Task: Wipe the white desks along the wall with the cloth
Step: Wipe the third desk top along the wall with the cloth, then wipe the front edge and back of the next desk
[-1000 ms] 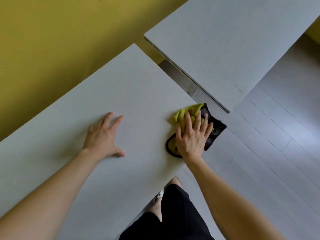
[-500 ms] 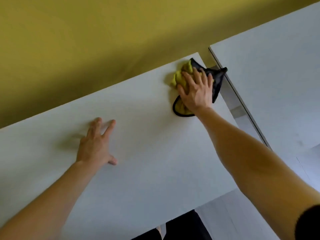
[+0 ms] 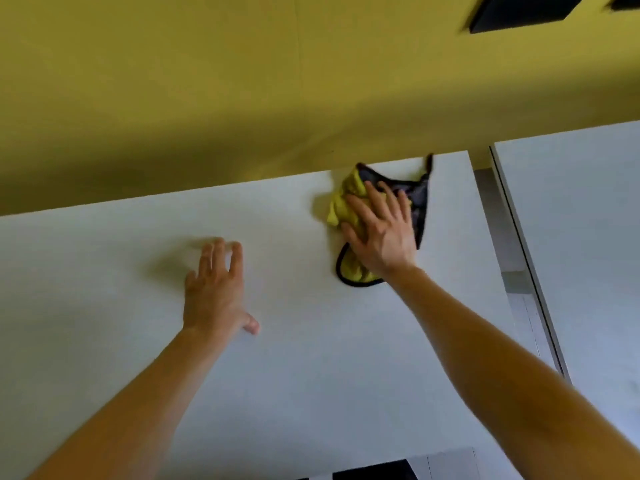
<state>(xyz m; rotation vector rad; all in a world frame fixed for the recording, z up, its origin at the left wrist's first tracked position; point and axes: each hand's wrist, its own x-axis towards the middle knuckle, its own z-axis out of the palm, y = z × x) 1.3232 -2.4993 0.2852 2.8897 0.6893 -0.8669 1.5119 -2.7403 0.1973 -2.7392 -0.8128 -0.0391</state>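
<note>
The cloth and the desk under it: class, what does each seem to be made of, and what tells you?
Cloth: seemingly soft microfibre, yellow with a dark side and black edging; it bunches into folds. Desk: probably laminated board, matt white; flat and even, without visible grain or shine.

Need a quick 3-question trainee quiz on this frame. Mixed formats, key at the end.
1. True or false: the left hand presses the cloth.
2. Where does the cloth lie on the desk? A. At the front edge. B. Near the back edge by the wall, toward the right end. C. Hanging off the left end.
3. Short answer: how many desk tops are in view?

Key
1. False: the right hand presses it with straight fingers; the left hand lies flat on the desk.
2. B.
3. Two: a second desk stands to the right, across a gap.
</note>
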